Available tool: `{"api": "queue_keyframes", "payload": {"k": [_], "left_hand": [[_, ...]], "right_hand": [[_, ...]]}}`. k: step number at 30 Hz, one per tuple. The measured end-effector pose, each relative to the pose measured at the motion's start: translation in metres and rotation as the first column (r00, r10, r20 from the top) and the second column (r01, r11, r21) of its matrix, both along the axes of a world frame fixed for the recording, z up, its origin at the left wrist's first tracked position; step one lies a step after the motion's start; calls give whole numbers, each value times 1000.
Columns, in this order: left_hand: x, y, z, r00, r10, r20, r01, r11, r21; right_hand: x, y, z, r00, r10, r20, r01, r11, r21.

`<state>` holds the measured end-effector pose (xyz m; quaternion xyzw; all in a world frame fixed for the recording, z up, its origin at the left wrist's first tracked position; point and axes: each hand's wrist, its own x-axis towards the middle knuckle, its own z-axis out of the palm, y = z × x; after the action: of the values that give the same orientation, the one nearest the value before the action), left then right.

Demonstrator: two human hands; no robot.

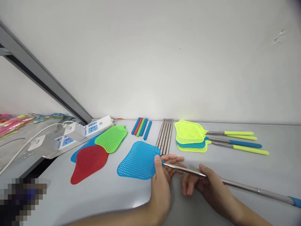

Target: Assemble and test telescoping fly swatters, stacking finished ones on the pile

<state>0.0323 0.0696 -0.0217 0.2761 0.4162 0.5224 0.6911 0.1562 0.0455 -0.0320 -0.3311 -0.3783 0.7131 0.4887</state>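
Note:
A blue fly swatter with a long metal telescopic rod lies across both hands above the table. My left hand grips it at the neck, thumb on top beside the mesh and fingers stretched underneath. Further along, my right hand has its thumb over the rod and its fingers curled below. The rod runs to the right, where a blue handle shows at the picture's edge. Just behind my left hand, several bare metal rods lie side by side.
Loose red, green and blue swatter heads lie left. Coloured handle grips rest near the wall. Complete swatters, yellow and blue, are stacked right. A white power strip with cables and plastic-bagged items occupy the far left.

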Motion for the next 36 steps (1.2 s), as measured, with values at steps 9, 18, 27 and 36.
{"api": "queue_keyframes", "payload": {"k": [9,18,27,36], "left_hand": [[4,-8,-2,999,-14,32,16,999,-43],[6,-13,-3,1000,-27,2,27,1000,-11],[7,-20,-3,995,-74,-66,73,997,-3],[7,-27,-5,977,-146,-158,147,989,-7]], "right_hand": [[-1,-1,2,1000,9,23,-9,1000,-1],[-4,-2,2,1000,18,24,-18,1000,7],[-5,-2,1,999,32,37,-33,999,35],[-7,-6,5,993,48,111,-61,991,120]]}}
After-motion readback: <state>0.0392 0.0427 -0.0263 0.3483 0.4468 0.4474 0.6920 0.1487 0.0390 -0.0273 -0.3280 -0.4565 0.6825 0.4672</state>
